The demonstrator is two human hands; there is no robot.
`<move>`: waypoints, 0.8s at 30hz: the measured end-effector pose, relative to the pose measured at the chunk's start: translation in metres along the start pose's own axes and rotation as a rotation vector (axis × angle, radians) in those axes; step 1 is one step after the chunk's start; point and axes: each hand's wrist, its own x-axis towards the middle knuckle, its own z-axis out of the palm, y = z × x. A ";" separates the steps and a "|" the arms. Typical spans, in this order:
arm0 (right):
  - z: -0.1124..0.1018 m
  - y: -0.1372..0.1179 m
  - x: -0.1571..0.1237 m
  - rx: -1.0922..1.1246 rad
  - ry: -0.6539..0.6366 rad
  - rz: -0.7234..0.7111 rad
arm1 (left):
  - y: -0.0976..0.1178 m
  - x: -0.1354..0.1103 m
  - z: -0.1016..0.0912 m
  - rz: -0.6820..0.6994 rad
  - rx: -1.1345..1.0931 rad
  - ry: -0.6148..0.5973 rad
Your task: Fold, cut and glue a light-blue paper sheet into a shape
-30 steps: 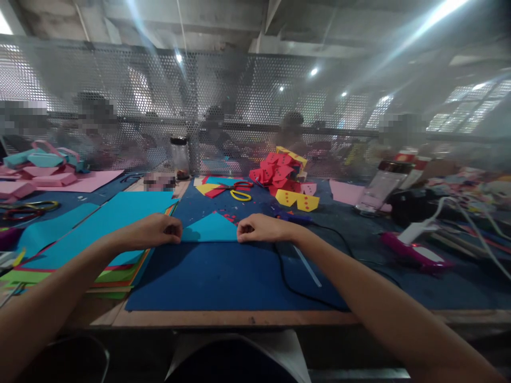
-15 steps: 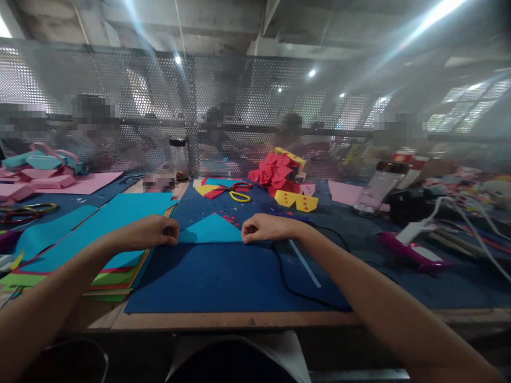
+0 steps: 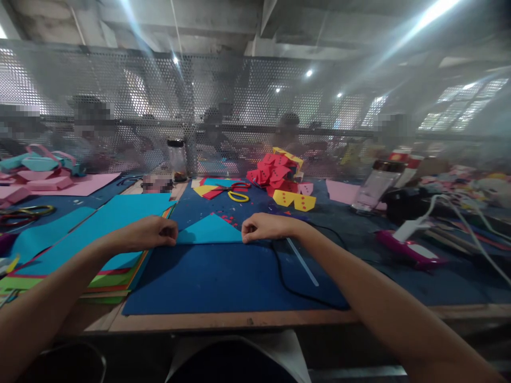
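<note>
A blue sheet of paper folded into a triangle [image 3: 211, 231] lies on the dark blue mat [image 3: 223, 282], its long straight edge towards me. My left hand [image 3: 158, 232] is closed at the triangle's left corner, fingers curled round the paper. At the right corner my right hand [image 3: 263, 227] pinches the paper between thumb and fingers. Small red paper scraps [image 3: 228, 218] are scattered just behind the triangle. Beyond them are scissors with red and yellow handles [image 3: 238, 196], next to several coloured paper pieces.
Stacked coloured sheets [image 3: 131, 207] lie at the left. Red folded paper pieces [image 3: 273, 173] and a yellow dotted piece [image 3: 295, 200] sit behind my right hand. A glue stick [image 3: 304, 263], black cable [image 3: 285, 282], purple power strip [image 3: 411, 251] and bottle [image 3: 377, 186] are to the right.
The view has shifted very slightly. Both hands stay at the two corners of the blue triangle, which keeps its shape and place on the mat.
</note>
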 end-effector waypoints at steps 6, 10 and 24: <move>0.000 -0.001 0.000 -0.007 -0.008 0.008 | 0.002 0.000 0.000 -0.015 0.027 0.004; 0.000 -0.001 -0.001 0.007 -0.001 -0.002 | 0.006 -0.002 0.000 -0.001 0.060 0.013; 0.000 0.001 -0.001 0.011 0.003 -0.029 | 0.042 0.027 0.039 0.181 -0.105 0.249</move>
